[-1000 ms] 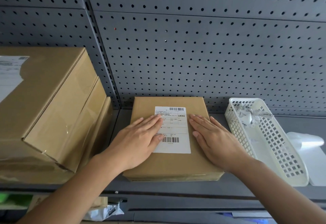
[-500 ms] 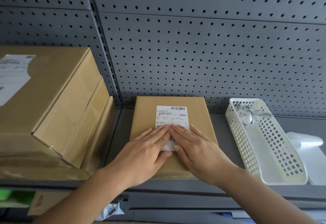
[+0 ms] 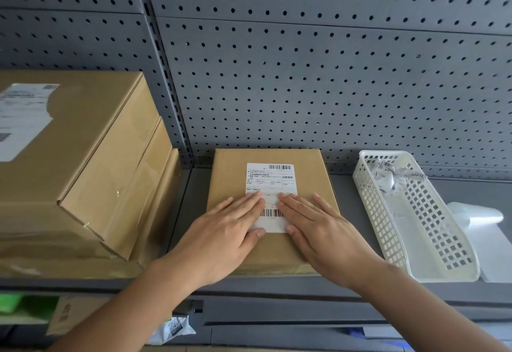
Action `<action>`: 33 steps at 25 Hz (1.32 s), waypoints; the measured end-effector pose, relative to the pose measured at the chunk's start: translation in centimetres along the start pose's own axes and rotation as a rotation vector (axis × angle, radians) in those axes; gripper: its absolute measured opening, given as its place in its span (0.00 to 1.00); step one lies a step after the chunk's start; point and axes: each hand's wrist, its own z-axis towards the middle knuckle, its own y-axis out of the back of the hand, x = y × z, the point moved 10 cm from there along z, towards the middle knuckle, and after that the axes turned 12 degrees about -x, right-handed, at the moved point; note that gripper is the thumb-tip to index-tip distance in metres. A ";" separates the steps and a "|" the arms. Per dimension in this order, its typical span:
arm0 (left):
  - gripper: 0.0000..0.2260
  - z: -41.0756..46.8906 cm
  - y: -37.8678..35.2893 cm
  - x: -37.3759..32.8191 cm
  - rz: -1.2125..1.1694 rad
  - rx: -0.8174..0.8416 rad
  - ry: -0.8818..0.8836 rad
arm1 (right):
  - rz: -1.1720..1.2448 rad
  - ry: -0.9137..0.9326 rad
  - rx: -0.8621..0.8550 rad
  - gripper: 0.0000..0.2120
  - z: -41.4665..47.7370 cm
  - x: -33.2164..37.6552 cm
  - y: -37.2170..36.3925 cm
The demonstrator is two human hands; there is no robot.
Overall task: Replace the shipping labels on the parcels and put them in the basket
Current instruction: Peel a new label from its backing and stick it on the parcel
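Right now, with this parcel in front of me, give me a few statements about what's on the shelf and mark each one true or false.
1. The left hand and right hand lie flat on the white shipping label of the flat brown cardboard parcel. True.
2. That parcel sits inside the white plastic lattice basket. False: it lies on the grey metal shelf, left of the basket.
3. The basket holds crumpled white paper scraps. True.
4. The left hand grips a tape roll. False: its straight fingers press the label and hold nothing.
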 end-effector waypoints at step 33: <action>0.28 -3.8 0.0 -0.2 0.022 -0.047 -0.036 | 0.033 0.058 -0.047 0.23 -3.9 1.0 1.6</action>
